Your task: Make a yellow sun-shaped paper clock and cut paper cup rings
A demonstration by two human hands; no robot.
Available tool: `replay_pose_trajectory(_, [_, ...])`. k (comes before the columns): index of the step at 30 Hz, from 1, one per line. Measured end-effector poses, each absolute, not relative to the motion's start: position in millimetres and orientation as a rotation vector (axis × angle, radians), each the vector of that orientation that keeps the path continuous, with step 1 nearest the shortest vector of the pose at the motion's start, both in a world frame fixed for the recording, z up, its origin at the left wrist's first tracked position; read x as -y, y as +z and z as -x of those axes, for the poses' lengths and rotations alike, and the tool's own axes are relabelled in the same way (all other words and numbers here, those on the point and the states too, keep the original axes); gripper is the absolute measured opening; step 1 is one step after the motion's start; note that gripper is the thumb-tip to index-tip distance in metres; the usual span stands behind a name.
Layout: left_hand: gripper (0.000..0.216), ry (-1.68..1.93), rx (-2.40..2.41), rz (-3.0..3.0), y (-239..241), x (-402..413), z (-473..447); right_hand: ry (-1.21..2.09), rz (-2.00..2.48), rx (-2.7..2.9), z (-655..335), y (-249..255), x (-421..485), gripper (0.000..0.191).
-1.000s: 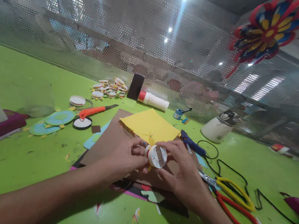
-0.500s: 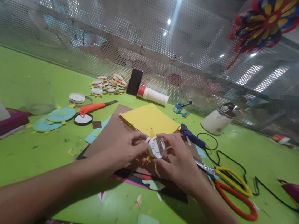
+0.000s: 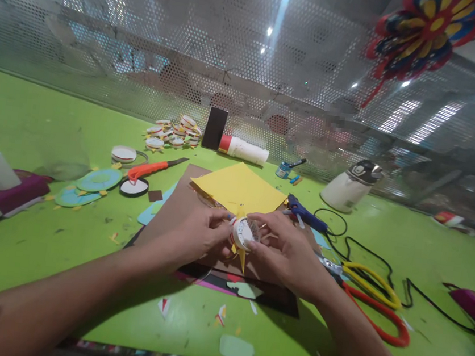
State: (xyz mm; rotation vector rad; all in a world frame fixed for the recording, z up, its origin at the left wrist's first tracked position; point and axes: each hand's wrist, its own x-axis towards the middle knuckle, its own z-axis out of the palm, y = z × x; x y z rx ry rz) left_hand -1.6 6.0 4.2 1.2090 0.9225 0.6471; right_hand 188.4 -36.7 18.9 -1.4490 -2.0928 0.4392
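Pinching a small white paper ring (image 3: 245,233), your left hand (image 3: 196,241) and right hand (image 3: 292,258) meet over a lime-green table (image 3: 33,120); perforated metal screen (image 3: 191,53) behind.

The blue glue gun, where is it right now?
In the head view, the blue glue gun lies on the green table, just right of the yellow paper sheet, beyond the right hand.

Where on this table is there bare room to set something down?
The widest bare patch of green table lies far left, between mesh wall and blue paper discs. Another lies right of the white jug, beyond black cable. Crowded middle: left hand and right hand holding a paper ring, yellow sheet, glue gun, scissors.
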Motion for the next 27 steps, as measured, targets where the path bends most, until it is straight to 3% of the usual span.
replay_pose_trajectory(27, [0.017,0.603,-0.856,-1.175,11.4,-6.1,5.5,0.236,1.537,2.097,-178.5,14.6,38.9,0.028])
